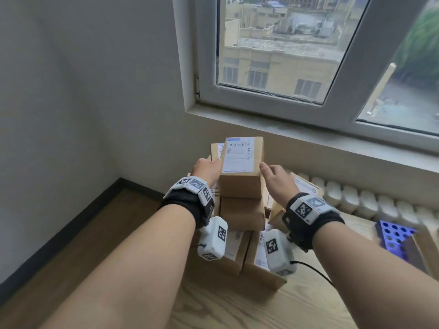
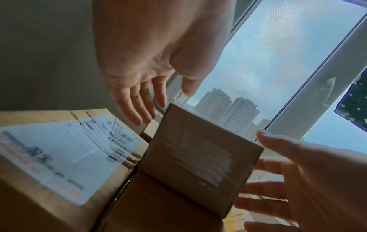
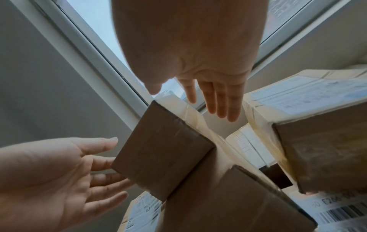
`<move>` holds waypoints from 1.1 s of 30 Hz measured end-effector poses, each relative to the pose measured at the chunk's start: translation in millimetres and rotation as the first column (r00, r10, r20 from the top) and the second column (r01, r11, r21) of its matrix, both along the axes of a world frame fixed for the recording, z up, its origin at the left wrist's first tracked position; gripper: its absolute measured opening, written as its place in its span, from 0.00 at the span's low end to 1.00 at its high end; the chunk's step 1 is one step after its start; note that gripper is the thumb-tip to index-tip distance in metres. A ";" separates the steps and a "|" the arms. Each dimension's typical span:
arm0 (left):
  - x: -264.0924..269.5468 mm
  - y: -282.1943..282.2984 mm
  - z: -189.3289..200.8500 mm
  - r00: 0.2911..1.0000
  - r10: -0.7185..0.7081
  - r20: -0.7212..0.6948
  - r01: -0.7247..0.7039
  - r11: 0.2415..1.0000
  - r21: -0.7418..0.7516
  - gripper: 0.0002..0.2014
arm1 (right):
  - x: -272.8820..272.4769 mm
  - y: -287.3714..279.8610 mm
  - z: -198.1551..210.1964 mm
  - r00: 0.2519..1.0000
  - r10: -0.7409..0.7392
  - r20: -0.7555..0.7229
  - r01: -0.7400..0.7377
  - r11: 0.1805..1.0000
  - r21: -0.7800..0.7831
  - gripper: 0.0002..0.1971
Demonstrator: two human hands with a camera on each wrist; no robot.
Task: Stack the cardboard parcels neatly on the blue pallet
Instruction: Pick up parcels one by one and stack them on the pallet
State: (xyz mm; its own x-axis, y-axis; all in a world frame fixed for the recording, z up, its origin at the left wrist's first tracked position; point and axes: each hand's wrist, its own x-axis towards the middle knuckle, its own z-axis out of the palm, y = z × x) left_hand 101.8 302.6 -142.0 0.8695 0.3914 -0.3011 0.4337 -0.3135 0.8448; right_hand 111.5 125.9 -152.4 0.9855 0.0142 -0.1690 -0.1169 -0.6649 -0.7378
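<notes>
A stack of cardboard parcels stands in the middle of the head view. The top parcel (image 1: 241, 166) carries a white shipping label and rests on a plain brown parcel (image 1: 242, 212). My left hand (image 1: 207, 167) is at the top parcel's left side and my right hand (image 1: 273, 174) at its right side. Both hands have straight, spread fingers. The wrist views show the top parcel (image 2: 198, 157) (image 3: 163, 153) between my left hand (image 2: 139, 97) and my right hand (image 3: 214, 97); whether they touch it is unclear. A blue pallet (image 1: 393, 233) with round holes shows at the right edge.
Larger labelled boxes (image 1: 234, 252) form the base of the stack, and another labelled parcel (image 1: 306, 186) sits behind my right hand. A white radiator (image 1: 380, 205) runs under the window sill (image 1: 308, 136). A grey wall closes the left side above the wooden floor (image 1: 273, 309).
</notes>
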 end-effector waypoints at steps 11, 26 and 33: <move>29.4 6.4 -27.4 0.997 -0.066 -0.048 0.054 0.974 -0.220 0.33 | 9.2 20.3 -14.0 0.989 -0.077 -0.128 0.107 0.963 0.246 0.45; 18.7 -17.3 -6.8 0.979 -0.160 0.122 0.198 0.880 -0.432 0.20 | -8.7 -4.6 0.3 0.973 -0.223 -0.057 0.216 0.801 0.559 0.33; 4.8 -65.4 9.9 0.960 -0.217 0.175 0.278 0.789 -0.548 0.48 | -51.2 -47.8 22.5 0.947 -0.322 -0.013 0.249 0.704 0.665 0.18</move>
State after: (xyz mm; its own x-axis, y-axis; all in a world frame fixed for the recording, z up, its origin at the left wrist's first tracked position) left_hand 106.5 237.2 -132.2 0.9496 -0.0530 -0.3089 0.3133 0.1440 0.9387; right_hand 60.3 78.2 -129.8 0.9712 -0.2000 -0.1299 -0.1252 0.0361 -0.9915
